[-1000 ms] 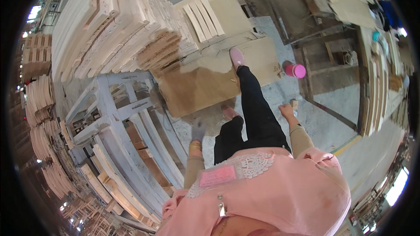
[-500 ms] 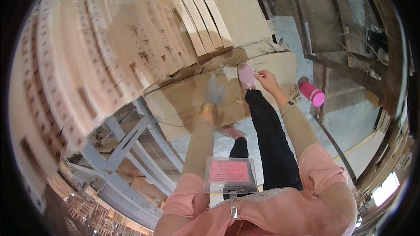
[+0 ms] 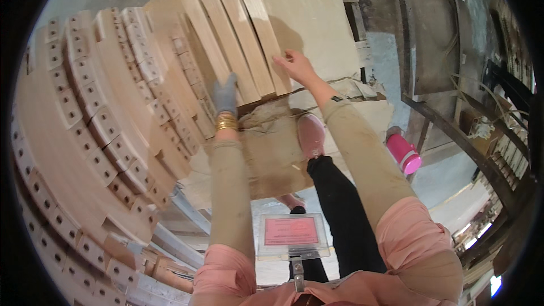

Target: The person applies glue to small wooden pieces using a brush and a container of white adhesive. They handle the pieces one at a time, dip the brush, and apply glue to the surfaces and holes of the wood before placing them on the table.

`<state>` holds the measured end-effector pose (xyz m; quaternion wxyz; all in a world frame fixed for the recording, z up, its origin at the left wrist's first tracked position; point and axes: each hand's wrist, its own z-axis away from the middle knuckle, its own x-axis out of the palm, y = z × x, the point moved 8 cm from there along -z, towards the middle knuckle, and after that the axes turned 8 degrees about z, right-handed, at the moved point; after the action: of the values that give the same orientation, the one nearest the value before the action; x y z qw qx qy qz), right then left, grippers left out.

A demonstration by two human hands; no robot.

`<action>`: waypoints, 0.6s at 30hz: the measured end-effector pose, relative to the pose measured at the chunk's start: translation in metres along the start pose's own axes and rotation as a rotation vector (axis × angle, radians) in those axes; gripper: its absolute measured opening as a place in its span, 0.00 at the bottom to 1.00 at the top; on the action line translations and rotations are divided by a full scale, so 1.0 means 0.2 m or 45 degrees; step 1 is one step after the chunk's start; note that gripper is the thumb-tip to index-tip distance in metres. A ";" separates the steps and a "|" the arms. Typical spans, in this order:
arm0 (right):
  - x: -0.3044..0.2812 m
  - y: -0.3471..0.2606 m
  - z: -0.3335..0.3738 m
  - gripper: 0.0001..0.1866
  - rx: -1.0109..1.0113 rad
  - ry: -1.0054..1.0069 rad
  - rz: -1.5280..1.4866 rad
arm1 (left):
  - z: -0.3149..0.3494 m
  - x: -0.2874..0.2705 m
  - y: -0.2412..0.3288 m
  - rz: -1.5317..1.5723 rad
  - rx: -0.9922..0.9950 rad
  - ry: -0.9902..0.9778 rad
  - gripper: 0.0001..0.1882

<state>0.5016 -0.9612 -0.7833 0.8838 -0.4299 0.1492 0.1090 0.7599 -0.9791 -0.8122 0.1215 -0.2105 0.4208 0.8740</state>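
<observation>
Left hand (image 3: 225, 96) was gloved grey, wood strips (image 3: 241, 45) were pale tan; stacked wooden parts (image 3: 56, 130) were pale with rows of dark dots; bottle (image 3: 403, 150) was bright pink, shirt (image 3: 409, 229) paler pink, trousers (image 3: 343, 221) black

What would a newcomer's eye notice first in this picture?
Most striking are the stacked wooden parts, pierced with rows of dark holes, filling the left side. At upper centre, the grey-gloved left hand and bare right hand are at pale wooden slats. A bright pink bottle stands out at right.
</observation>
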 end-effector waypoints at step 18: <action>-0.09 0.43 0.22 0.33 0.246 -0.040 -0.456 | 0.56 0.25 -0.20 0.709 -0.301 -0.252 0.25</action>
<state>0.4651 -0.8756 -0.8128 0.9284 -0.3611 0.0662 -0.0581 0.7012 -0.8652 -0.8006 -0.1073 -0.0140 0.3440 0.9327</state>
